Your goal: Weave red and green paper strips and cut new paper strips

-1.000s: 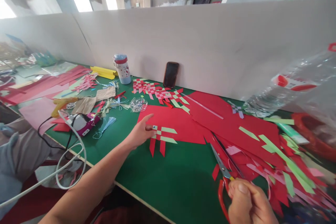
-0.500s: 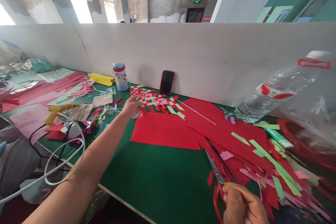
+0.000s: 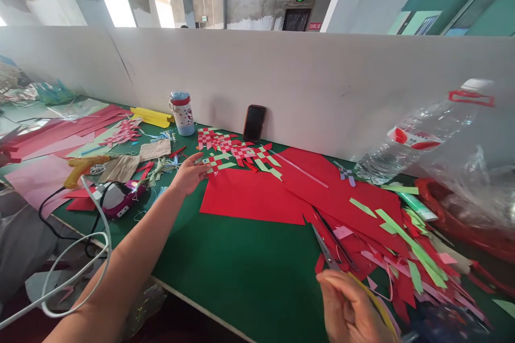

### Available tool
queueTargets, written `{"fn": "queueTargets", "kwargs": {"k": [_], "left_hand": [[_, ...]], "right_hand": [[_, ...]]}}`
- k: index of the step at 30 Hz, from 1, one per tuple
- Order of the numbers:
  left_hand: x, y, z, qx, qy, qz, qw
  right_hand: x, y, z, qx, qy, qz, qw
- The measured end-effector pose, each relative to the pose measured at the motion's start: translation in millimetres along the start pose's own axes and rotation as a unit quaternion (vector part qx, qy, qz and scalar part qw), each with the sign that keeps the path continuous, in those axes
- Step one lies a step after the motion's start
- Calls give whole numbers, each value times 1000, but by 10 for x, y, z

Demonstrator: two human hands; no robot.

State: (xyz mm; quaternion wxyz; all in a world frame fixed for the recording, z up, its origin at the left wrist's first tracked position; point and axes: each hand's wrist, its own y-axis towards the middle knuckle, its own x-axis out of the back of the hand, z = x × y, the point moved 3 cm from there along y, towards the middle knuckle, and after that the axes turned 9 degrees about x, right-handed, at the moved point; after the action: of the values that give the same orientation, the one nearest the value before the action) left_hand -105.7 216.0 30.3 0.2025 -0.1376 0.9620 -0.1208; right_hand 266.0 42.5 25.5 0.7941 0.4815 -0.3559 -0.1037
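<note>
My left hand [image 3: 189, 172] reaches out over the green table [image 3: 249, 273], fingers stretched and apart, holding nothing. Its fingertips are right beside a small woven piece of red and green paper strips [image 3: 219, 162], which lies at the near end of a row of similar woven pieces [image 3: 237, 147]. My right hand [image 3: 350, 311] is at the bottom right, fingers curled round the handle of a pair of scissors [image 3: 325, 249]. The blades point away over the table's edge of scattered red, pink and green paper strips [image 3: 406, 241].
Large red paper sheets [image 3: 257, 198] cover the table's middle. A phone [image 3: 254, 122] leans on the white partition beside a small cup [image 3: 182, 112]. A yellow glue gun [image 3: 82, 166], a white cable [image 3: 80, 257] and more paper lie left. A plastic bottle [image 3: 418, 136] stands right.
My left hand carried the woven piece from the near red sheet back to the row of woven pieces, let it go and drew back slightly. The right hand stayed on the scissors.
</note>
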Motion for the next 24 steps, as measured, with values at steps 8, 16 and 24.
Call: {"fn": "queueTargets", "kwargs": {"k": [8, 16, 24], "left_hand": [[197, -51, 58, -3, -62, -6, 998], [192, -112, 48, -12, -124, 7, 992], [530, -61, -236, -82, -251, -126, 956]], "right_hand": [[-402, 315, 413, 98, 8, 333, 938], [-1174, 1051, 226, -27, 91, 326, 941], [-2210, 1414, -26, -29, 66, 349, 934]]}}
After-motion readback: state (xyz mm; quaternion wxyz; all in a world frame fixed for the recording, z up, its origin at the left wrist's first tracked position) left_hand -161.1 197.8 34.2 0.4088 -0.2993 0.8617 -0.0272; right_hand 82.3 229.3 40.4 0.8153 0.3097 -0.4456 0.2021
